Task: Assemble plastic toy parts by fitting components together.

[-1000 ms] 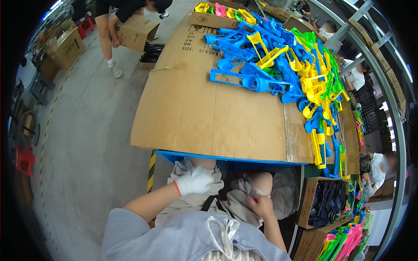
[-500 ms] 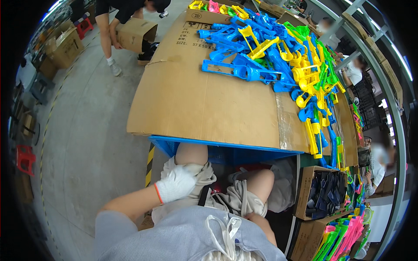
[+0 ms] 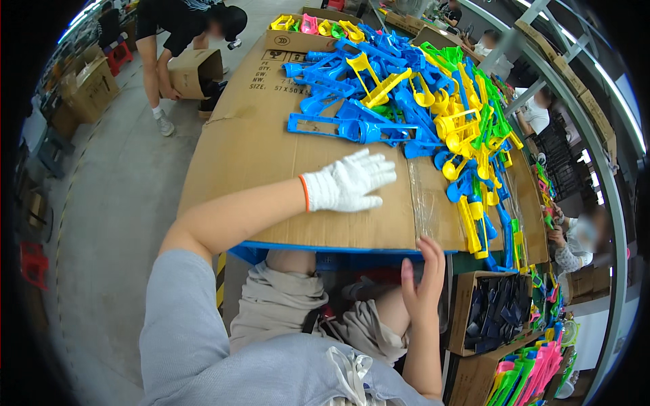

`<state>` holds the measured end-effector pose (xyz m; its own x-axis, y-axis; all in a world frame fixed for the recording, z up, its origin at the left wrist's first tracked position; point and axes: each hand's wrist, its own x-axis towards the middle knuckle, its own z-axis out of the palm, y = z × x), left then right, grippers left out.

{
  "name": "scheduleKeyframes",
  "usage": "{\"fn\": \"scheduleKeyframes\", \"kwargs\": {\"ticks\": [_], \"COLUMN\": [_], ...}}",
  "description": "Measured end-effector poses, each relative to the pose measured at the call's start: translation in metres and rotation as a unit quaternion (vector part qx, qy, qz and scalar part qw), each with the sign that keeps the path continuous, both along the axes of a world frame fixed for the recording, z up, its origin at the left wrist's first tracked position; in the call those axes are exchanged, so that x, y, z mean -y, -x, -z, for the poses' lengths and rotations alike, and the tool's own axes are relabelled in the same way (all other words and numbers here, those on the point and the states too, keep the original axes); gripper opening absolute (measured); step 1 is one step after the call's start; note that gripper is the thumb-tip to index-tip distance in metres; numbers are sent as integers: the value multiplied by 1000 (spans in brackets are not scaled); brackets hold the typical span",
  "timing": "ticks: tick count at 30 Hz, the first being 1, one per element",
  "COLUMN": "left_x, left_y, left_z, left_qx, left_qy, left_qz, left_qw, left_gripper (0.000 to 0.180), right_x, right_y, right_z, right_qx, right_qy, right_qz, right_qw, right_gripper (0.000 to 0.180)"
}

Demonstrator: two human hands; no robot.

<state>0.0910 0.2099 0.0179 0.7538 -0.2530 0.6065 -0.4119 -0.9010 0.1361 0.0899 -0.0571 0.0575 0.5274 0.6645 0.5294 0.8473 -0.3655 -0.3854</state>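
Observation:
My left hand [image 3: 349, 181], in a white knit glove with an orange cuff, is stretched over the brown cardboard tabletop [image 3: 237, 169]. Its fingers are spread and nothing is in it. My bare right hand [image 3: 425, 281] is raised at the near edge of the cardboard, thumb and fingers apart, also without anything in its grasp. Just beyond the left hand lies a large heap of plastic parts: blue frame-like pieces [image 3: 359, 128], yellow scoop-ended pieces [image 3: 460, 128] and green pieces [image 3: 500, 125]. I cannot tell whether either hand touches the cardboard.
A carton of black parts [image 3: 497, 304] stands to my right, above a carton of pink and green parts [image 3: 528, 375]. At the far edge sits a low box of colourful pieces [image 3: 298, 42]. One person bends over a carton [image 3: 193, 73] at far left; others sit along the right.
My left hand has risen from my lap and reached forward over the cardboard. My right hand has come up from beside my thigh to the table edge. The view has shifted slightly.

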Motion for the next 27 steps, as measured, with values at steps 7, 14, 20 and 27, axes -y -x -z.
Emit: {"fn": "scheduleKeyframes", "kwargs": {"ticks": [7,14,20,27], "left_x": [0,-24,-17,-15], "left_y": [-14,-23,4,-7], "left_z": [-6,15,99,82], "left_qx": [-92,-213,-273,-357], "left_qy": [99,88,470,472], "left_qz": [19,-16,22,163], "left_qw": [991,973,839,789], "left_gripper": [35,39,48,43], "right_x": [-164,-212,-212,-209], "right_y": [-81,-106,-103,-112], "right_z": [-26,26,21,19], "right_qx": [45,-146,-75,-90], "right_qy": [-39,11,38,57], "right_qz": [-220,-319,-391,-371], "right_qw": [974,936,917,923], "right_gripper": [32,18,23,23]}}
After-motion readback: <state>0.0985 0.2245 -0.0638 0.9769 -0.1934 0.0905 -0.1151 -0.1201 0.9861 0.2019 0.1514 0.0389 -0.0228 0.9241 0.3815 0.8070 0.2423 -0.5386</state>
